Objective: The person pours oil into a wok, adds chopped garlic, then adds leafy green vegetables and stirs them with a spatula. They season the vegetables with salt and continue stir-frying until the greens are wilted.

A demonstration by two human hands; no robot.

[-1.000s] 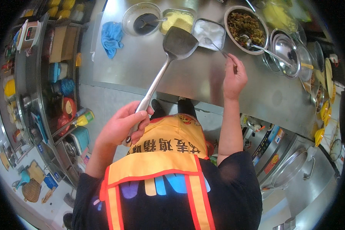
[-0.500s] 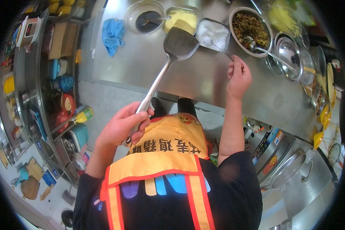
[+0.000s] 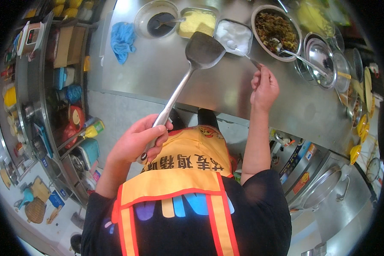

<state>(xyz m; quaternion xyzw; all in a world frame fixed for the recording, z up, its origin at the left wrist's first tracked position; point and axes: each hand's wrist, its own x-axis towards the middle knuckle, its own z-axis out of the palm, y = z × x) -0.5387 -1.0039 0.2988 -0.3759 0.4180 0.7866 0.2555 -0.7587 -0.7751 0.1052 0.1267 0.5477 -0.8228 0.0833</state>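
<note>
My left hand [image 3: 144, 135] is closed round the long handle of a metal wok spatula [image 3: 205, 50]. Its broad dark blade points away from me, over the counter and close to the tray of white powder [image 3: 232, 30]. Between the fingertips of my right hand [image 3: 265, 89] is the handle end of a thin spoon [image 3: 245, 54]; its bowl is at the white powder's near edge. Left of that tray stands a tray of pale yellow powder [image 3: 197, 22]. A bowl of dark liquid [image 3: 141, 25] with a spoon in it is further left.
A bowl of chopped brown food [image 3: 274, 27] with a ladle stands at the right, beside stacked metal lids [image 3: 320, 57]. A blue cloth [image 3: 123, 39] lies on the steel counter [image 3: 145, 77]. Shelving [image 3: 51, 85] lines the left; a strainer [image 3: 322, 187] is at lower right.
The spoon in my right hand has tilted and moved slightly, so more of its handle and bowl shows. The spatula blade has shifted slightly right.
</note>
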